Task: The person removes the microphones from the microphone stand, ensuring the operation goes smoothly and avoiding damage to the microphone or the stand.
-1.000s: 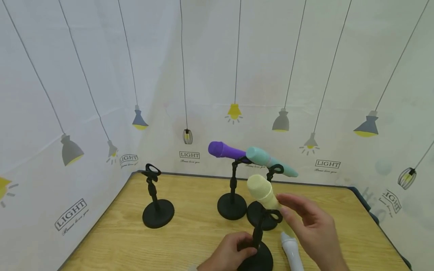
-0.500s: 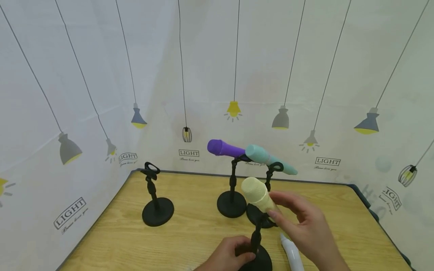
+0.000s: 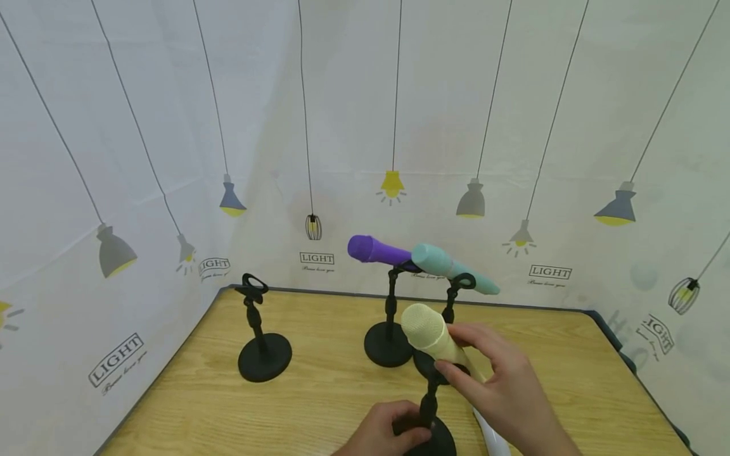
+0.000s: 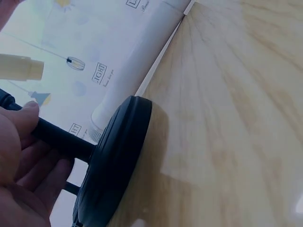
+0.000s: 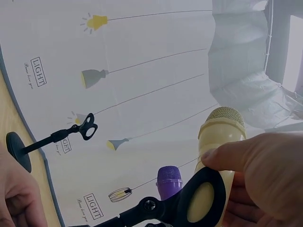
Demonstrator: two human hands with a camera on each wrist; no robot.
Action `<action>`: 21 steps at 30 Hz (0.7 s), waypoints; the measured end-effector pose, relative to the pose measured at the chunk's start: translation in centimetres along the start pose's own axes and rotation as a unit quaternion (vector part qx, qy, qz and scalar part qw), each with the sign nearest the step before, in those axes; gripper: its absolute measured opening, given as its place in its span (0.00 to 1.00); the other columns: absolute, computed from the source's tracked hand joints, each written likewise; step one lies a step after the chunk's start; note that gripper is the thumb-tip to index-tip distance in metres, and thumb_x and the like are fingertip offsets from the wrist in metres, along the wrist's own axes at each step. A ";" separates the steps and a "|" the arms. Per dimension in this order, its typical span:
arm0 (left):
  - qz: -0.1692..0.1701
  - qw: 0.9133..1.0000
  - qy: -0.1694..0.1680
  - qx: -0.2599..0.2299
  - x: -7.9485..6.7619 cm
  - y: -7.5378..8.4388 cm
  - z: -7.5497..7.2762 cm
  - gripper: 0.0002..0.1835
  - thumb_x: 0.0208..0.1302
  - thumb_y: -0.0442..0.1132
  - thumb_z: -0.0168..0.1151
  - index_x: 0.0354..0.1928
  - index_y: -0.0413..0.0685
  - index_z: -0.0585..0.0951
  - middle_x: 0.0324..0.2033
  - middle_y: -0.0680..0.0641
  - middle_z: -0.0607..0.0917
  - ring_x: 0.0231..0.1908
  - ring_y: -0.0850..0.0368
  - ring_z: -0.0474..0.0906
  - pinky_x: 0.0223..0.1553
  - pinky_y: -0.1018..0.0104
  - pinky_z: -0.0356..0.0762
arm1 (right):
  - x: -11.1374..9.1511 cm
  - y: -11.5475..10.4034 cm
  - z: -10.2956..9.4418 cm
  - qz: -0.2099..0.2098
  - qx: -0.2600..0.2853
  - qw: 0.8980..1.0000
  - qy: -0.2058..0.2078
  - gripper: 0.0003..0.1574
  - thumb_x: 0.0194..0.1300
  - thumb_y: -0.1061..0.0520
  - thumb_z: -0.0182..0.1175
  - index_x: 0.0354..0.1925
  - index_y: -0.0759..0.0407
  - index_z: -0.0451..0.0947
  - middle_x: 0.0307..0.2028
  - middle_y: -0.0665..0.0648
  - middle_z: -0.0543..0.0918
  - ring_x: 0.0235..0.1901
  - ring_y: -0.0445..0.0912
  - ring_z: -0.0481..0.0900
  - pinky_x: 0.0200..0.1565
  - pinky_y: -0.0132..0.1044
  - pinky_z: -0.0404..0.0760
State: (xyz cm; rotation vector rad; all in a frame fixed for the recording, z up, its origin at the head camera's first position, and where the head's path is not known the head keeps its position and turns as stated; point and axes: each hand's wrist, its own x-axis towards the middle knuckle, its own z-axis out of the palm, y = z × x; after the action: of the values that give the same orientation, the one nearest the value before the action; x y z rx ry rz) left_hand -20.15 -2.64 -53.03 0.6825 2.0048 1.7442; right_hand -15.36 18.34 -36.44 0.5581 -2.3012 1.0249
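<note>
My left hand (image 3: 390, 430) grips the pole of a black microphone stand (image 4: 66, 140) just above its round base, which stands on the table. In my right hand (image 3: 504, 389) is a pale yellow microphone (image 3: 424, 326), pinched between thumb and fingers below its mesh head and tilted with the head up to the left. The right wrist view shows the stand's ring clip (image 5: 183, 208) around the microphone's body, yellow showing through the ring. A white microphone (image 3: 492, 437) lies on the table beside the stand, partly hidden by my right hand.
Behind, a purple microphone (image 3: 379, 251) and a teal microphone (image 3: 450, 269) rest in the clips of two black stands. Another black stand (image 3: 259, 332), its clip without a microphone, is at the left. A lamp-printed curtain (image 3: 342, 126) borders the wooden table (image 3: 319, 380).
My right hand has brought the yellow microphone left and down, to the clip of the held stand. My left hand keeps its grip on the pole.
</note>
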 end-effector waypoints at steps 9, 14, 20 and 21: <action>0.078 0.997 0.012 0.017 0.3 -0.2 0.2 0.08 0.74 0.37 0.70 0.50 0.43 0.88 0.46 0.46 0.94 0.49 0.69 0.87 0.53 0.72 0.84 | 0.0 -0.3 0.3 -0.002 -0.024 1.000 0.014 0.30 0.55 0.61 0.84 0.56 0.47 0.88 0.51 0.43 0.90 0.47 0.35 0.85 0.48 0.37 0.87; 0.068 0.997 0.020 0.032 0.5 0.3 0.3 0.04 0.73 0.35 0.71 0.46 0.45 0.89 0.43 0.46 0.94 0.47 0.71 0.86 0.54 0.73 0.82 | 0.0 -0.3 0.5 -0.025 -0.026 0.999 0.029 0.31 0.53 0.62 0.85 0.55 0.49 0.89 0.51 0.45 0.91 0.48 0.37 0.86 0.46 0.37 0.88; 0.051 0.998 0.022 0.031 0.7 0.7 0.3 0.03 0.72 0.33 0.70 0.45 0.44 0.90 0.41 0.46 0.94 0.44 0.72 0.86 0.52 0.73 0.82 | 0.3 -0.3 0.7 -0.033 -0.019 0.999 0.034 0.31 0.51 0.63 0.86 0.54 0.50 0.90 0.52 0.46 0.91 0.49 0.39 0.87 0.47 0.34 0.88; 0.048 0.998 0.021 0.029 0.7 0.8 0.3 0.03 0.73 0.33 0.70 0.45 0.44 0.90 0.40 0.46 0.95 0.44 0.72 0.86 0.52 0.73 0.82 | 0.3 -0.3 0.7 -0.033 -0.019 0.999 0.035 0.31 0.51 0.63 0.86 0.54 0.50 0.90 0.52 0.47 0.91 0.49 0.39 0.88 0.47 0.34 0.88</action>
State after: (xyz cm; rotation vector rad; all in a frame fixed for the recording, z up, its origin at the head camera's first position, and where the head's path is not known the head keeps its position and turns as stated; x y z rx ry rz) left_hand -20.46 -1.91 -52.25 0.7791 2.0902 1.7746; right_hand -15.65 17.53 -36.46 0.5703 -2.2225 0.9524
